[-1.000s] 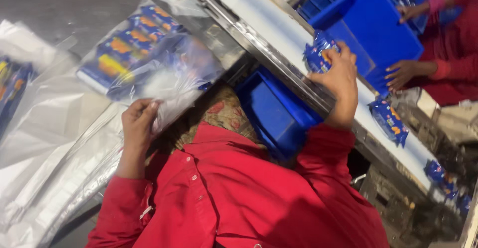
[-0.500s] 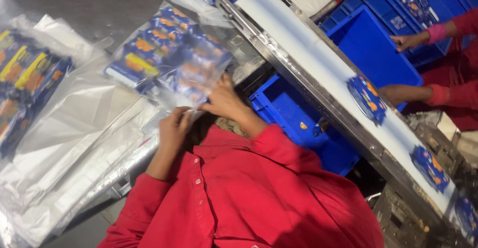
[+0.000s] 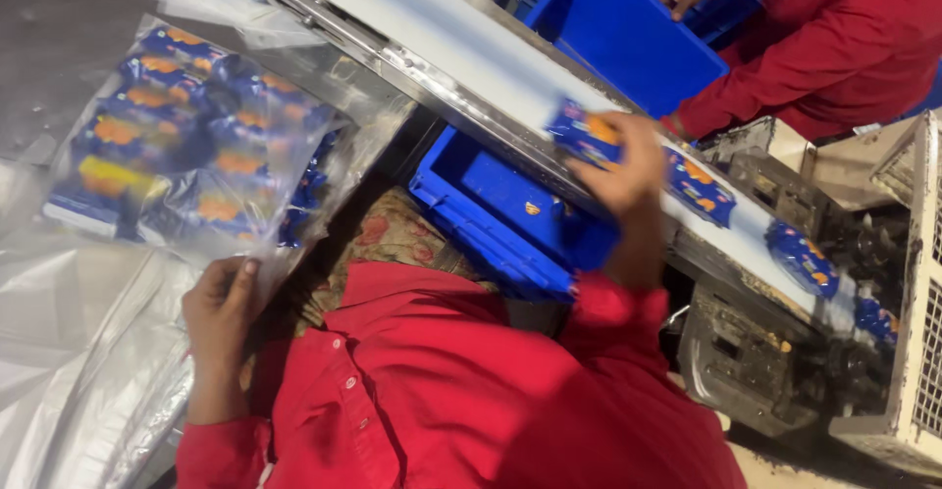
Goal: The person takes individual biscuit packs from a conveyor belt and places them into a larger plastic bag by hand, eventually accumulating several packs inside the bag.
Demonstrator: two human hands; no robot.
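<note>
On the white belt, right hand fingers pinch a blue packet; left hand fingers pinch the clear bag.

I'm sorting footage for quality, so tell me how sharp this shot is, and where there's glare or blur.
Head view: dim and soft overall; the right hand on a blue packet is motion-blurred, as are packets along the white belt. The left hand holds a clear bag of packets whose plastic throws hazy glare. The loose plastic sheeting reflects whitish light.
</note>
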